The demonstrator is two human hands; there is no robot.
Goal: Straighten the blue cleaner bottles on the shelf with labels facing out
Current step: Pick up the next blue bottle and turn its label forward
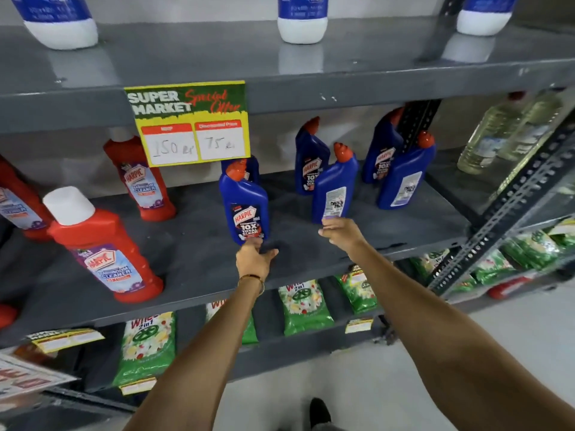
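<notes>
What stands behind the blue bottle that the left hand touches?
Behind the front blue Harpic bottle with red cap stands another blue bottle, mostly hidden; the yellow price sign covers its top, so its label cannot be seen.

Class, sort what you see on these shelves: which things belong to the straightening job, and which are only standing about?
Part of the job:
blue bottle at the left hand
blue bottle at the right hand
rear blue bottles
far-right blue bottle
left hand
right hand

Standing about:
red cleaner bottles
price sign
green detergent packs
clear bottles
</notes>
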